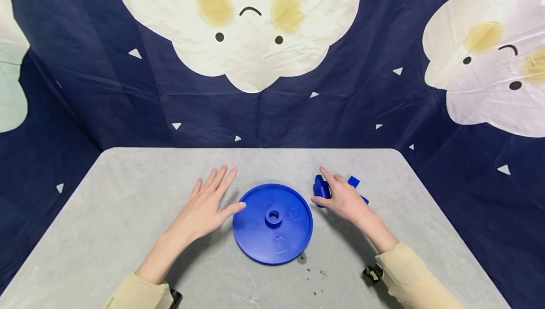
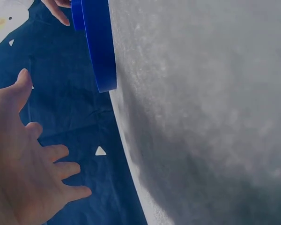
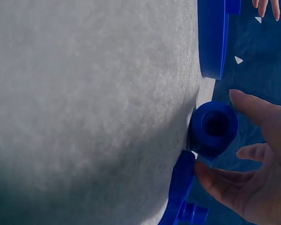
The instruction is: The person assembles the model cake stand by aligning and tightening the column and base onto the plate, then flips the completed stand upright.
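A round blue disc (image 1: 255,247) with a raised rim and a central socket lies on the table. My left hand (image 1: 204,209) hovers at its left with fingers spread, the thumb tip overlapping the rim in the head view. The left wrist view shows that hand (image 2: 23,164) empty. Right of the disc, a hollow blue cylindrical part (image 3: 196,136) lies on its side. My right hand (image 1: 342,198) reaches around this part (image 1: 320,190), thumb at one side and fingers at the other. In the right wrist view, slight gaps show between the fingertips and the part.
Another blue piece (image 3: 178,183) with a short peg lies beside the cylindrical part, partly hidden under the right hand in the head view. The grey table (image 1: 127,190) has dark spots near the disc. A navy cloth (image 1: 264,115) with clouds hangs behind it.
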The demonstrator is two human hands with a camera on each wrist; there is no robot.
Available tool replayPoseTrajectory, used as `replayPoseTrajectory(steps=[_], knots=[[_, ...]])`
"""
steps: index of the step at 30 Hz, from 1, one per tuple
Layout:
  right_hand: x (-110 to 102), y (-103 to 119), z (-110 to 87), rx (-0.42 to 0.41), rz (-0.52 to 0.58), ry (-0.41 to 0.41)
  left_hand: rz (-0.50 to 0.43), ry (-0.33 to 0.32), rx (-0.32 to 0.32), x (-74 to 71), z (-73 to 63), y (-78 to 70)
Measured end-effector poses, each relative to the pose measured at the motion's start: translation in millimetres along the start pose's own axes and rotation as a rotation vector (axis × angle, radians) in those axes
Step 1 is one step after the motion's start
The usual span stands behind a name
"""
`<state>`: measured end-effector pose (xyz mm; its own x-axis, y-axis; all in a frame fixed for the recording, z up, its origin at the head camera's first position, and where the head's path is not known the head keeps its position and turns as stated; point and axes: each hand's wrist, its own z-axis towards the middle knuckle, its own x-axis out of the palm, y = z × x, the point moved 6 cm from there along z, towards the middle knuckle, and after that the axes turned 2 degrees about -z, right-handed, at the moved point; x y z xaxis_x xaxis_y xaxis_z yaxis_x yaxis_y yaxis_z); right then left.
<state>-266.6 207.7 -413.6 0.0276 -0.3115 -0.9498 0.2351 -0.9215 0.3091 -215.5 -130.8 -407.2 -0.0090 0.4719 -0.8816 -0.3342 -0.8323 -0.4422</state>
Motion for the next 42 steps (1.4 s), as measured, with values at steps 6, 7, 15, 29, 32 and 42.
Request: replayPoseTrajectory(steps=[6,7,15,29,32,42], knots=[[5,1,1.3,0.001,-0.054,0.04,0.003,0.034,0.003,2.9,-1.3,-3.7],[6,1,1.4,0.001,-0.064,0.043,0.003,0.041,0.003,3.5,-1.3,-4.3],[5,3,1.8,-0.011,-0.083,0.022,-0.011,0.07,0.004,5.7,-3.4,-9.4],[2,0,-0.2,-0.016,0.008,-0.009,-0.015,0.116,-0.013,5.0,-11.5,-15.1],[0,0,-0.5,-0.013,0.057,-0.018,-0.018,0.12,-0.016,4.4,-13.1,-16.6],[-8,0,-7.0,0.029,0.221,-0.018,-0.037,0.134,-0.015,2.1,-17.3,-19.6]])
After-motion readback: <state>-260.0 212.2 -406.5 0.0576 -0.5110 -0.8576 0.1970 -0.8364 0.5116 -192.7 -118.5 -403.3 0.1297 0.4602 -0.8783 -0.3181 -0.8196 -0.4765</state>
